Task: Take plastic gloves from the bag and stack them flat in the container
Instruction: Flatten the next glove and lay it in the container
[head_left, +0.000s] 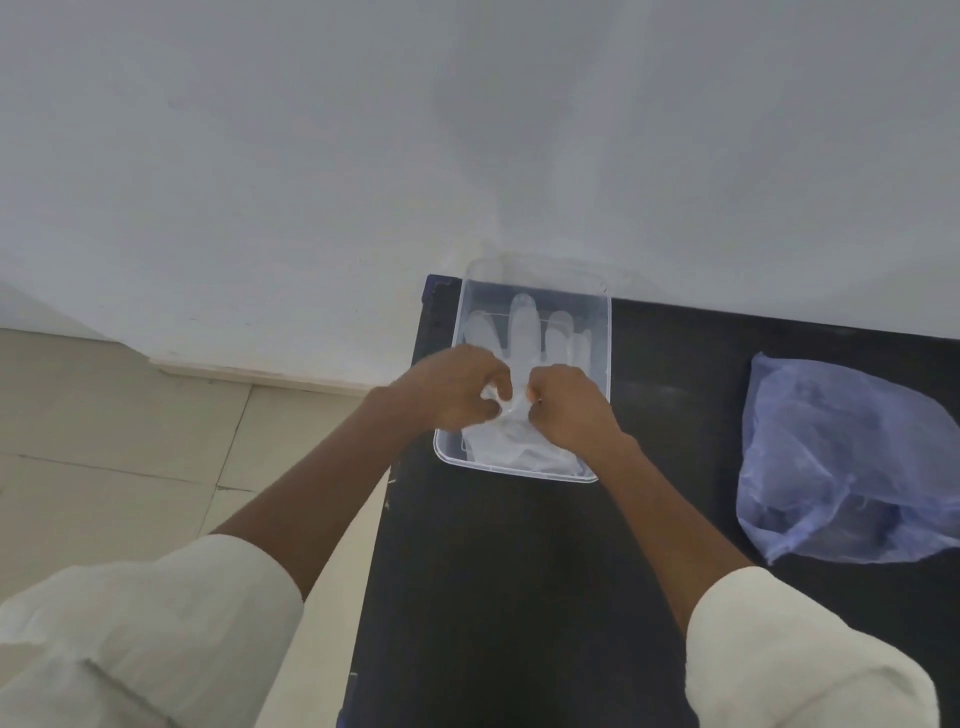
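A clear plastic container stands at the back left of the black table, against the wall. A thin clear plastic glove lies flat inside it, fingers pointing away from me, cuff near the front wall. Over the container's middle, my left hand and my right hand meet, both pinching the glove's film between fingertips. The palm part of the glove is hidden under my hands. A bluish translucent plastic bag lies on the table to the right, crumpled, with its contents unclear.
The black table ends at its left edge just beside the container; beyond it is a tiled floor. A pale wall runs directly behind the container. Bare tabletop lies between container and bag.
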